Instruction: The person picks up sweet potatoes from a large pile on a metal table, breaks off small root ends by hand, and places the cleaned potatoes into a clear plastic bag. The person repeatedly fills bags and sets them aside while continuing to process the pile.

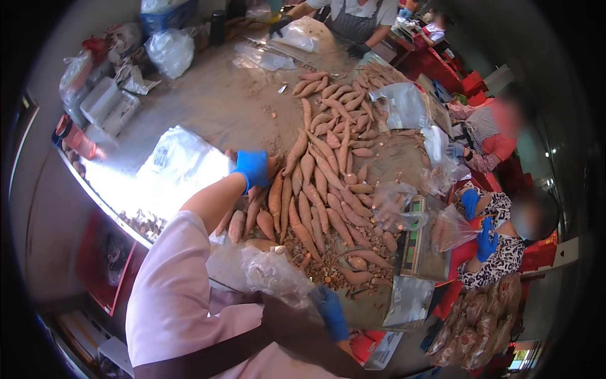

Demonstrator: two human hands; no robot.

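Note:
My left hand [253,169], in a blue glove, reaches over the left edge of a heap of sweet potatoes [326,161]. Its fingers are closed around a sweet potato [273,166], mostly covered by the glove. Close to my body, my right hand [330,312], also gloved in blue, grips the edge of a crumpled clear plastic bag [279,272]. Part of that bag is hidden by my apron and sleeve. Between the hands, long reddish sweet potatoes lie side by side, with small broken bits [326,277] and soil near the bag.
A stack of plastic bags [182,154] lies left of my left hand. To the right stands a weighing scale [413,237] with a loose bag beside it. Co-workers stand across and along the right side. Bagged sweet potatoes [478,322] are piled at lower right.

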